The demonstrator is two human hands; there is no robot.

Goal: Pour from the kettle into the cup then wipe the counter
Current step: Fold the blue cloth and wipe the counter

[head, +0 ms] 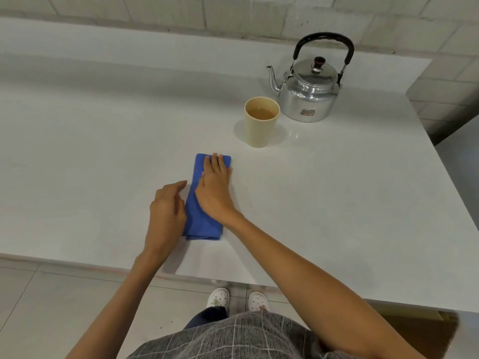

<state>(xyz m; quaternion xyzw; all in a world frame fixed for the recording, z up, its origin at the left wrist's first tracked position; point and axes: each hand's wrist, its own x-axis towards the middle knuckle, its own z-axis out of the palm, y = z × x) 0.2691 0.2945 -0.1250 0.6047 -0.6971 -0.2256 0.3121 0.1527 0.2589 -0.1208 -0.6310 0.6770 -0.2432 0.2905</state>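
A folded blue cloth lies on the white counter near its front edge. My right hand rests flat on the cloth, fingers together and pointing away from me. My left hand sits at the cloth's left edge with fingers loosely curled, touching its side. A beige cup holding brownish liquid stands upright behind the cloth to the right. A shiny metal kettle with a black arched handle stands just behind the cup, its spout pointing left.
A tiled wall runs along the back of the counter. The counter's right edge drops off past the kettle. Below the front edge I see floor tiles and my white shoes.
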